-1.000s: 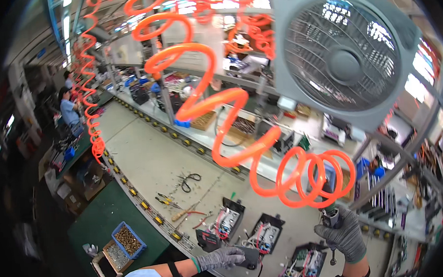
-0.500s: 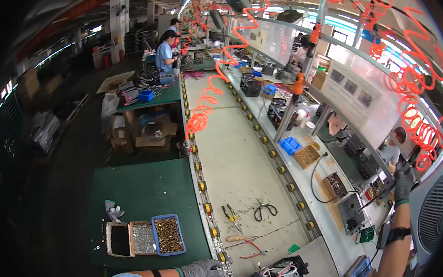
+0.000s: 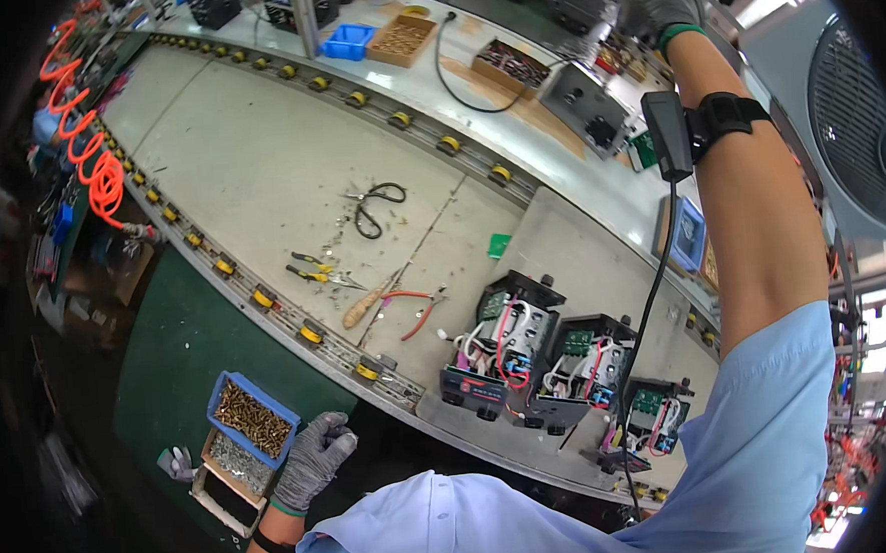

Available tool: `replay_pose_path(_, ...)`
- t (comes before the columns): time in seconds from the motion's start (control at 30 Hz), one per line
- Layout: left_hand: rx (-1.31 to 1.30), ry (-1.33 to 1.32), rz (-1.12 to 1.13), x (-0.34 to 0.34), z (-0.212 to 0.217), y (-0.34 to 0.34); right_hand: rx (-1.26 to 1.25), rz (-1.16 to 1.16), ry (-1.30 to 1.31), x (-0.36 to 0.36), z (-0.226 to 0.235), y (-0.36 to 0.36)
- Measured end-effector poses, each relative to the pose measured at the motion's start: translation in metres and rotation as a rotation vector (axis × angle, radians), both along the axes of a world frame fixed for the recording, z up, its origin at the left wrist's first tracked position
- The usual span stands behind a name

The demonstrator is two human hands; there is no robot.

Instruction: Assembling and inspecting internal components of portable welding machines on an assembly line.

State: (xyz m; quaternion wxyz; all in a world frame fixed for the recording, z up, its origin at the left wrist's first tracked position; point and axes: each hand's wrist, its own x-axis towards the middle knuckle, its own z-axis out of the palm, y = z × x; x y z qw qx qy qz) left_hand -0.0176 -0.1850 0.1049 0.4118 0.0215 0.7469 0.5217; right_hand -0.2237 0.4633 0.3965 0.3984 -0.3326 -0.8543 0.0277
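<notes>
Left hand [image 3: 317, 455] hovering beside the blue bin [image 3: 287, 436], right hand [image 3: 664, 5] hovering outstretched, neither grip showing its state; minding the cable [image 3: 671, 196] is looking wise!

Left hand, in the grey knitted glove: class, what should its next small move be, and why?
Perhaps a short move leftward, over the blue rectangular plastic bin of small brass-coloured metal pieces. The grey-gloved left hand is close beside that bin, and three black box-shaped units stand open, so picking parts seems sensible.
</notes>
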Motion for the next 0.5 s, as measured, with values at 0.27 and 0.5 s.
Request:
replay_pose_path(0.27,0.021,0.121,-0.440,-0.009,0.019,0.110,-0.140,0.664,-0.139,0.182,-0.025,-0.054)
replay_pose_path(0.5,0.221,0.036,-0.590,0.050,0.018,0.206,-0.471,0.212,-0.111,0.547,-0.136,-0.096)
